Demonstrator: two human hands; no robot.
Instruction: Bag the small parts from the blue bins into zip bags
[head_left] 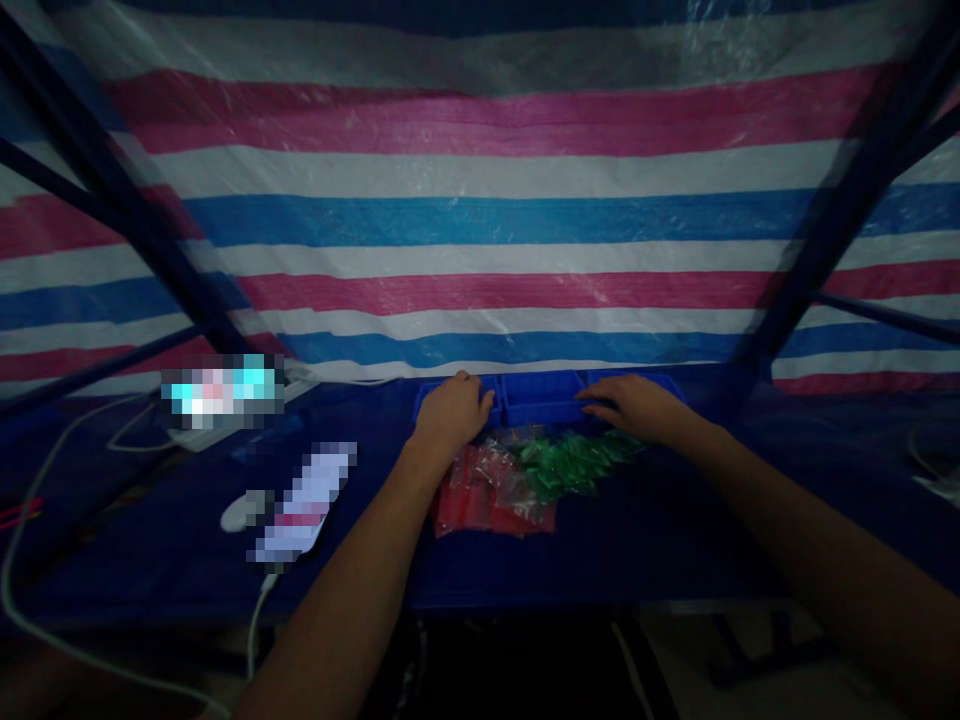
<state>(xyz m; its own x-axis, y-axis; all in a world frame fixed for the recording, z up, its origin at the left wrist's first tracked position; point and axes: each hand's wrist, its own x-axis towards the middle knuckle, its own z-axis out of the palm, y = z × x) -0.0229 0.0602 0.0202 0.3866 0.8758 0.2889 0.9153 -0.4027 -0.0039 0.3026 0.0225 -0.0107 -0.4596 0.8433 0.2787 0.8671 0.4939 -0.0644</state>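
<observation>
**Both hands at the blue bin row, long axis left-right**

Left hand (454, 410) lay over the left bin, fingers bent, thumb apart; couldn't tell if it gripped the rim. Right hand (637, 405) reached in at the right bin, fingers slightly parted; grip on the wall also unclear. Three bins (543, 410): smooth blue plastic, rectangular, open tops up, end to end along the table's back edge. Just nearer: flat red packets (469, 500), glossy film, edges toward the wearer; crinkly green packets (577, 465) heaped beside them, trailing right. Dark blue table (637, 560). Striped woven-plastic tarp (495, 220) behind.
</observation>
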